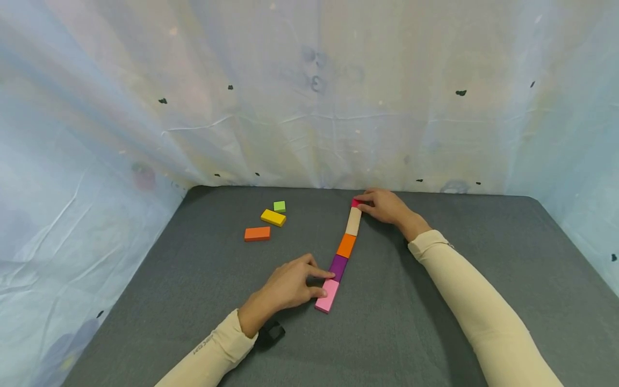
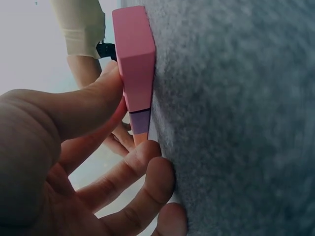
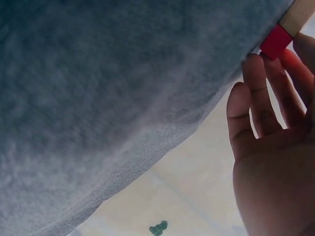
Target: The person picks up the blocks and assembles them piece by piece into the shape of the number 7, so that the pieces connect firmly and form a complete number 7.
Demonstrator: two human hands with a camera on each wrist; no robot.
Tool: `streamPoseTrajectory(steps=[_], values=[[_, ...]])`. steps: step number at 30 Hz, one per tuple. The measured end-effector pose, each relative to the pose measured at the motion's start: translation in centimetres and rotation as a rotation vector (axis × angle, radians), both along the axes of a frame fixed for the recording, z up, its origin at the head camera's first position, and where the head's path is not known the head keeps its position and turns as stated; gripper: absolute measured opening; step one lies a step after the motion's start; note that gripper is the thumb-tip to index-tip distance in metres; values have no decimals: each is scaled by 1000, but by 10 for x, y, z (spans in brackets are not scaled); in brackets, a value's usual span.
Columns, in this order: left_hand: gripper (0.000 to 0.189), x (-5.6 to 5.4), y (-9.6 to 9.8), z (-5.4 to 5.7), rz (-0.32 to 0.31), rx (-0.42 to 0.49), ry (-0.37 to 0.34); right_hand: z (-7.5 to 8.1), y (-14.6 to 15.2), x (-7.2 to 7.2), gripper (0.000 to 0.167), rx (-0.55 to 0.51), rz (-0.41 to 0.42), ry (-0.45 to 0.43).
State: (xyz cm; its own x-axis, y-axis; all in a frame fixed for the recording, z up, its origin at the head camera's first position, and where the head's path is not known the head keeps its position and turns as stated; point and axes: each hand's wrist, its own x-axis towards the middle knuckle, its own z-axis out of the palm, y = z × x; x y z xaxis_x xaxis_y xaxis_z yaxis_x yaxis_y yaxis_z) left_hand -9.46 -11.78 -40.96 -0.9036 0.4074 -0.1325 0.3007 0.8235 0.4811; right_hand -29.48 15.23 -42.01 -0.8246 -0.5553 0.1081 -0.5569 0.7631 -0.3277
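Blocks lie end to end in a slanted row on the dark grey table: a pink block (image 1: 328,296) nearest, then a purple block (image 1: 338,266), an orange block (image 1: 346,245), a pale wood block (image 1: 353,221) and a small red block (image 1: 355,203) farthest. My left hand (image 1: 291,284) has its thumb against the pink block's left side and its index finger stretched to the purple block; the other fingers rest loosely by the table. At the far end, my right hand (image 1: 385,207) touches the red block with its fingertips, and its thumb lies near the joint with the wood block.
Left of the row are three loose blocks: a green block (image 1: 279,206), a yellow block (image 1: 273,217) and a red-orange block (image 1: 257,234). A pale patterned sheet (image 1: 309,107) hangs behind the table's far edge and along both sides.
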Motion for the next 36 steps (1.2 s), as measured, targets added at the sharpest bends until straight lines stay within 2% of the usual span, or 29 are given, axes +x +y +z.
streamPoseTrajectory(steps=[11, 22, 28, 36], values=[[40, 4, 6, -2, 33, -5, 22, 0, 0, 1, 39, -17, -9, 4], [40, 6, 9, -2, 24, -10, 58, 1, -1, 3, 39, -7, 20, 33], [42, 4, 8, -3, -5, 19, 51, 0, -1, 3, 39, -8, 23, 48], [45, 4, 6, -4, -47, 102, 25, -1, -1, 2, 39, -17, 35, 54]])
